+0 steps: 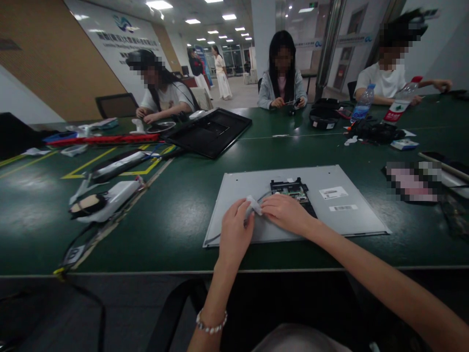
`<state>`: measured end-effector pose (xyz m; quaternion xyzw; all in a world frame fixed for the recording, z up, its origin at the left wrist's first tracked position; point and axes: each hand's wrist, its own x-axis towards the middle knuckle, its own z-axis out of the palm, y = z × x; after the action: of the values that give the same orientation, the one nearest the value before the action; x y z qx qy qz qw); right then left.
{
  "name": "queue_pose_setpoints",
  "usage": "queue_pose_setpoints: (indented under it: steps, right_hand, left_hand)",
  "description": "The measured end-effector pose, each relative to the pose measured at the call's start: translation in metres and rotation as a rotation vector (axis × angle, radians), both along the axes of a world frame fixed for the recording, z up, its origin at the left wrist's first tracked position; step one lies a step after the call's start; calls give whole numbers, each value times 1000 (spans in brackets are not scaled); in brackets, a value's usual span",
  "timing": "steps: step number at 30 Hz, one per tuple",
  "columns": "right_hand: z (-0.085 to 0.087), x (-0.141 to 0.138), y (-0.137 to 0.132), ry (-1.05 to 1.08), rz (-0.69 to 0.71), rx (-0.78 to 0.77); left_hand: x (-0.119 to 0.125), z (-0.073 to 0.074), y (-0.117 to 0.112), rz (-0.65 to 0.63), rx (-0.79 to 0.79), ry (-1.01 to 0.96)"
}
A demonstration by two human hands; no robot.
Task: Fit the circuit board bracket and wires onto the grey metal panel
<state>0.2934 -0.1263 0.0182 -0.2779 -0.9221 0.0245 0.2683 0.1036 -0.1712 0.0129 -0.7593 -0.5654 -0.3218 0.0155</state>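
A grey metal monitor back panel (340, 215) lies flat on the green table (176, 215) in front of me. A small circuit board (292, 188) sits at its middle top. My left hand (234, 232) and my right hand (287, 213) meet over the panel's left half. Both are closed in a pinch on a small white connector piece (253, 204) that ends a thin grey cable (220, 236) running to the panel's lower left corner.
A black monitor shell (208, 131) lies at the back centre. White and black parts (100, 201) and cables sit at the left. Two water bottles (399, 105) and black gear (377, 132) stand at the back right. Three other people sit across the table.
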Motion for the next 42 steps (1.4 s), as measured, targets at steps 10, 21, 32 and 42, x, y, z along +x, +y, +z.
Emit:
queue_pose_setpoints:
  steps: [10,21,32,42]
  right_hand:
    - [-1,1,-3,-76,43,-3]
    - [0,13,-58,-203,-27,-105]
    - [4,149,-37,-116,-438,-186]
    - [-43,257,17,-198,-458,-308]
  left_hand:
    - [4,-9,0,-145,-150,250]
    - [36,20,3,55,-301,302]
    - [42,9,1,191,-163,143]
    - [18,16,0,179,15,-57]
